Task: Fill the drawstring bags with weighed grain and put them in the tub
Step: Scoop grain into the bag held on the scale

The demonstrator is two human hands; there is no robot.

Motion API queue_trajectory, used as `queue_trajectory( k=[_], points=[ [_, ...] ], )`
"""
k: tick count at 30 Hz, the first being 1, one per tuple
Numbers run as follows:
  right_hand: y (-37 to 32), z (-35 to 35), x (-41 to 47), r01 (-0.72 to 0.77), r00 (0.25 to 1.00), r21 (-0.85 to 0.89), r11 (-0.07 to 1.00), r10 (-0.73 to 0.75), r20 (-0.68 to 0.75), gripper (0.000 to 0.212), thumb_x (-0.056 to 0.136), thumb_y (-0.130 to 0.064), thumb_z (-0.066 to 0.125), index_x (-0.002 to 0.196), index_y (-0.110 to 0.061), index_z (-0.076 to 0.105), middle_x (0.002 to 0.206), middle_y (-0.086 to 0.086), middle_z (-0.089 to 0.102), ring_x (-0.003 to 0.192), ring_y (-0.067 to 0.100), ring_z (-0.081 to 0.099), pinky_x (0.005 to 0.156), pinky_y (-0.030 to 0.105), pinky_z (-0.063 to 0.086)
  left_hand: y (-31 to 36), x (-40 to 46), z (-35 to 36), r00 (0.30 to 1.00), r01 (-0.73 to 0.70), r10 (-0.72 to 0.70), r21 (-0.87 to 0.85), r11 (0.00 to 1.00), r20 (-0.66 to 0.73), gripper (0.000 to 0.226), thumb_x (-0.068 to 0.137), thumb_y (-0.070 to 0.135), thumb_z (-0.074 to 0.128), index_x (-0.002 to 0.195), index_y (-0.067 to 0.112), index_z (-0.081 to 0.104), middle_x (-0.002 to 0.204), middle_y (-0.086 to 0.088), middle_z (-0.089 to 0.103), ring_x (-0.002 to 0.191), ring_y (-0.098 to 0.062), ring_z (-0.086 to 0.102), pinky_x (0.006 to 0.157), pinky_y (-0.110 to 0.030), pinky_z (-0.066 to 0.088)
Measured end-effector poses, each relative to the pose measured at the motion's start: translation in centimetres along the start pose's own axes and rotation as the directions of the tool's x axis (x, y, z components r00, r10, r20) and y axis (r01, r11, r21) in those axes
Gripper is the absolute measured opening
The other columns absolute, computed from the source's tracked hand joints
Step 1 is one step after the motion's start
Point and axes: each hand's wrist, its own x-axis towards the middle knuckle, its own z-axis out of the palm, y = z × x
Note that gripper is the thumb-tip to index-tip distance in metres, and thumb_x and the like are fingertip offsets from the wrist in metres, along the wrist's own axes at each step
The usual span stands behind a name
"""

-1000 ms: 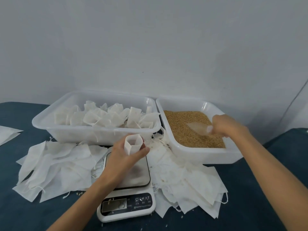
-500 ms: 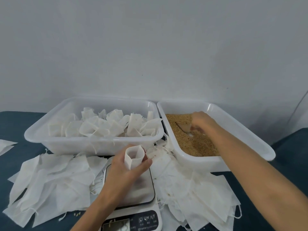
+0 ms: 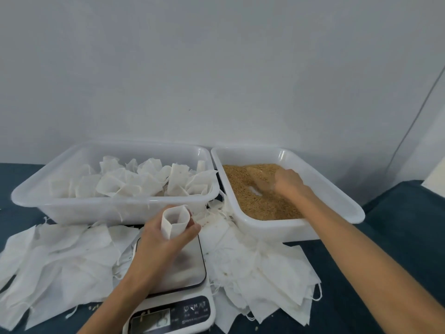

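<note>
Two white tubs sit side by side on the dark blue table [image 3: 397, 237]. I see the left tub [image 3: 115, 208] holding filled bags [image 3: 134, 182], and the right tub [image 3: 313, 227] holding brown grain [image 3: 243, 189]. My left hand [image 3: 159, 242] grips an empty drawstring bag [image 3: 174, 219], fingers curled round it, mouth up and open, above the steel plate of the scale [image 3: 187, 266]. My right hand [image 3: 289, 183] is down in the grain, well apart from the bag; it seems to hold a clear scoop [image 3: 257, 182], but motion blur leaves that grip uncertain. Flat empty bags [image 3: 60, 261] lie heaped either side of the scale.
</note>
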Motion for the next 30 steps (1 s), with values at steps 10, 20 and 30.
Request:
queue_trajectory(
  k=[10, 20, 30],
  points=[
    [0.6, 0.1, -3.3, 0.064, 0.998, 0.133, 0.989, -0.061, -0.026, 0.029, 0.099, -0.015, 0.058, 0.071, -0.01, 0.052, 0.074, 0.003, 0.056, 0.06, 0.015, 0.048, 0.053, 0.026, 0.038, -0.1, 0.2, -0.1, 1.0, -0.016, 0.016, -0.027, 1.0, 0.001, 0.03, 0.077, 0.033, 0.082, 0.089, 0.009, 0.068, 0.087, -0.001, 0.071, 0.086, -0.021, 0.067, 0.083, -0.045, 0.053],
    [-3.9, -3.6, -7.3, 0.488, 0.86, 0.466, 0.738, -0.497, -0.113, 0.02, 0.088, -0.029, 0.075, 0.106, -0.032, 0.066, 0.106, -0.02, 0.068, 0.099, -0.005, 0.062, 0.081, 0.018, 0.044, -0.6, 0.5, -0.5, 0.998, 0.064, -0.064, 0.021, 0.998, -0.022, 0.022, 0.086, 0.015, 0.086, 0.094, 0.009, 0.067, 0.087, -0.005, 0.071, 0.08, -0.025, 0.066, 0.072, -0.039, 0.057],
    [-7.1, -6.5, -8.5, 0.563, 0.785, 0.563, 0.605, -0.604, -0.136, 0.031, 0.073, -0.019, 0.089, 0.094, -0.037, 0.075, 0.098, -0.025, 0.071, 0.096, -0.02, 0.058, 0.083, 0.012, 0.04, -1.1, 0.7, -0.9, 0.992, 0.124, -0.123, 0.039, 0.991, -0.029, 0.033, 0.082, 0.028, 0.087, 0.109, 0.021, 0.069, 0.097, 0.003, 0.078, 0.092, -0.016, 0.074, 0.083, -0.034, 0.061]
  ],
)
